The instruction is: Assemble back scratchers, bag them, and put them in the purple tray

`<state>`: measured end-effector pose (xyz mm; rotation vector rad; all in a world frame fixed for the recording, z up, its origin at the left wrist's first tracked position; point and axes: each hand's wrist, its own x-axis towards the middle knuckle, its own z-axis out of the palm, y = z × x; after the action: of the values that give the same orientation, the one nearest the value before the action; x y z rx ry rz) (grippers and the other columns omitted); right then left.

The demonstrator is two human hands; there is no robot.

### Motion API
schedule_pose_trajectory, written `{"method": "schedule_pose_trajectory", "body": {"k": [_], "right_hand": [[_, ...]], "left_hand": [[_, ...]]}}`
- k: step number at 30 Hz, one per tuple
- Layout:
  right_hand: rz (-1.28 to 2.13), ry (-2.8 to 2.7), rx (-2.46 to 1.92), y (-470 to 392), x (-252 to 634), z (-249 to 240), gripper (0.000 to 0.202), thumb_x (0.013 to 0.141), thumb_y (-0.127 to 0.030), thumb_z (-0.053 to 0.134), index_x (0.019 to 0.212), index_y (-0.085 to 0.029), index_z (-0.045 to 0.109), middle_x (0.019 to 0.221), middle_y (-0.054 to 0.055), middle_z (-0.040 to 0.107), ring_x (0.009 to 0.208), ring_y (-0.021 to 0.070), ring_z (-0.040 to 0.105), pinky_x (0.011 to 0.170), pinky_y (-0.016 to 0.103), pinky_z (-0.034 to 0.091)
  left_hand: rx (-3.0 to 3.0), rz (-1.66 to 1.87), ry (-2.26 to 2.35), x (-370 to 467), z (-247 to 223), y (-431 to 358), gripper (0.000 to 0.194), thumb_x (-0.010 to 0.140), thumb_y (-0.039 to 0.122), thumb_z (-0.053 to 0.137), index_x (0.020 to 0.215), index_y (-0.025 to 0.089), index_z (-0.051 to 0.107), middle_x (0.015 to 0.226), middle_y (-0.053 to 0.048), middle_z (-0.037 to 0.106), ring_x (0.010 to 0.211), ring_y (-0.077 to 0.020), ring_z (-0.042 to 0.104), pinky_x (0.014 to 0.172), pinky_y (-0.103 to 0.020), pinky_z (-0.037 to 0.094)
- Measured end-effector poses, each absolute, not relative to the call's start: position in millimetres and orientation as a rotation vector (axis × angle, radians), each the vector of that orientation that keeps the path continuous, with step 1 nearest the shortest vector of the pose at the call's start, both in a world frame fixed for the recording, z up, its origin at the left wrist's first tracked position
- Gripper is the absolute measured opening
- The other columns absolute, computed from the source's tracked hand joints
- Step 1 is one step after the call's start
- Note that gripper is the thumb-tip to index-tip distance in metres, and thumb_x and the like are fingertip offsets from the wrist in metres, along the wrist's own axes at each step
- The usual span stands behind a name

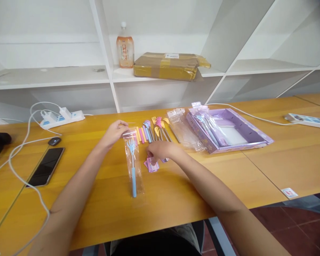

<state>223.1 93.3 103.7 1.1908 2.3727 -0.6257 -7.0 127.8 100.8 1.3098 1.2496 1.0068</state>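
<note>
My left hand [115, 132] pinches the top of a clear plastic bag [140, 179]. Inside the bag lies a back scratcher [133, 177] with a light blue hand-shaped head and blue handle. My right hand [160, 150] has its fingers curled down onto small pink-purple cards [151, 166]; the fingertips are partly hidden. Beyond the hands, yellow, pink and blue handles [142, 135] lie in a row. Beside them are several hand-shaped scratcher heads on metal rods [158, 122] in yellow, pink, blue and purple.
At right stands a purple box [252, 124] holding bagged scratchers [209, 128], with empty clear bags [185, 129] beside it. A phone [46, 166], a mouse [54, 141] and a power strip [62, 118] with cables lie left. A bottle [125, 48] and taped carton [166, 65] occupy the shelf.
</note>
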Motion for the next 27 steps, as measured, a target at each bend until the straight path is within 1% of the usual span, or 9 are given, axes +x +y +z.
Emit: {"method": "schedule_pose_trajectory", "body": {"k": [3, 6, 8, 12, 15, 17, 21, 24, 27], "right_hand": [[-0.721, 2.418, 1.195, 101.2, 234.0, 101.4, 0.024, 0.077, -0.027, 0.089, 0.098, -0.018, 0.081, 0.095, 0.006, 0.079, 0.077, 0.0207, 0.071, 0.063, 0.029, 0.042], [-0.733, 2.444, 1.182, 108.3, 242.6, 99.8, 0.016, 0.081, -0.026, 0.084, 0.094, -0.018, 0.078, 0.092, 0.005, 0.078, 0.076, 0.0193, 0.068, 0.061, 0.028, 0.040], [-0.773, 2.450, 1.182, 110.9, 247.5, 101.7, 0.011, 0.084, -0.024, 0.080, 0.090, -0.017, 0.074, 0.085, 0.004, 0.075, 0.071, 0.0178, 0.066, 0.060, 0.027, 0.039], [-1.214, 2.406, 1.133, 108.9, 259.4, 116.7, 0.004, 0.094, -0.020, 0.067, 0.096, -0.018, 0.065, 0.068, -0.003, 0.065, 0.055, 0.0134, 0.060, 0.057, 0.025, 0.041], [-1.445, 2.574, 1.147, 103.8, 266.3, 131.6, 0.007, 0.101, -0.026, 0.061, 0.104, -0.019, 0.062, 0.072, -0.003, 0.064, 0.053, 0.0119, 0.057, 0.056, 0.025, 0.043], [-1.355, 2.880, 1.222, 101.5, 266.6, 137.5, 0.010, 0.103, -0.026, 0.057, 0.107, -0.019, 0.064, 0.081, 0.000, 0.067, 0.063, 0.0130, 0.060, 0.062, 0.027, 0.046], [-0.862, 3.407, 1.386, 102.9, 257.7, 134.0, 0.010, 0.103, -0.022, 0.060, 0.105, -0.020, 0.069, 0.098, 0.005, 0.071, 0.086, 0.0181, 0.064, 0.080, 0.031, 0.048], [-0.617, 3.578, 1.393, 106.9, 250.1, 125.5, 0.010, 0.104, -0.026, 0.061, 0.103, -0.020, 0.069, 0.101, 0.007, 0.070, 0.091, 0.0206, 0.063, 0.083, 0.033, 0.048], [-0.530, 3.664, 1.406, 109.4, 245.5, 119.4, 0.011, 0.106, -0.027, 0.059, 0.105, -0.020, 0.068, 0.102, 0.008, 0.069, 0.093, 0.0215, 0.063, 0.084, 0.034, 0.048]], "left_hand": [[1.297, 0.964, 1.217, 0.5, 97.0, 124.4, 0.023, 0.083, 0.025, 0.076, 0.098, 0.019, 0.059, 0.084, -0.005, 0.079, 0.075, -0.0204, 0.077, 0.076, -0.034, 0.061], [1.272, 0.927, 1.195, 8.7, 94.3, 120.0, 0.021, 0.086, 0.024, 0.074, 0.100, 0.018, 0.059, 0.084, -0.006, 0.080, 0.072, -0.0191, 0.077, 0.074, -0.033, 0.060], [1.270, 0.907, 1.201, 12.8, 92.8, 117.2, 0.020, 0.088, 0.024, 0.073, 0.100, 0.018, 0.058, 0.085, -0.007, 0.081, 0.072, -0.0191, 0.077, 0.072, -0.031, 0.059], [1.282, 0.859, 1.131, 16.9, 89.4, 113.7, 0.025, 0.090, 0.032, 0.075, 0.102, 0.019, 0.057, 0.085, -0.006, 0.081, 0.073, -0.0206, 0.079, 0.070, -0.030, 0.058], [1.298, 0.846, 1.085, 18.8, 86.5, 112.7, 0.030, 0.089, 0.038, 0.078, 0.100, 0.020, 0.056, 0.085, -0.006, 0.080, 0.074, -0.0211, 0.079, 0.071, -0.031, 0.059], [1.311, 0.836, 1.079, 20.6, 85.5, 111.7, 0.031, 0.089, 0.041, 0.078, 0.100, 0.020, 0.057, 0.087, -0.006, 0.081, 0.076, -0.0207, 0.079, 0.072, -0.032, 0.059], [1.339, 0.828, 1.008, 24.2, 87.8, 107.4, 0.035, 0.091, 0.047, 0.077, 0.103, 0.018, 0.061, 0.094, -0.008, 0.081, 0.080, -0.0194, 0.077, 0.078, -0.033, 0.059], [1.388, 0.834, 1.009, 25.0, 91.1, 104.3, 0.037, 0.089, 0.049, 0.078, 0.103, 0.018, 0.064, 0.096, -0.007, 0.080, 0.080, -0.0182, 0.075, 0.079, -0.033, 0.058], [1.430, 0.822, 0.980, 24.2, 93.4, 102.7, 0.039, 0.087, 0.049, 0.081, 0.105, 0.019, 0.064, 0.098, -0.007, 0.080, 0.083, -0.0189, 0.075, 0.081, -0.034, 0.058]]}}
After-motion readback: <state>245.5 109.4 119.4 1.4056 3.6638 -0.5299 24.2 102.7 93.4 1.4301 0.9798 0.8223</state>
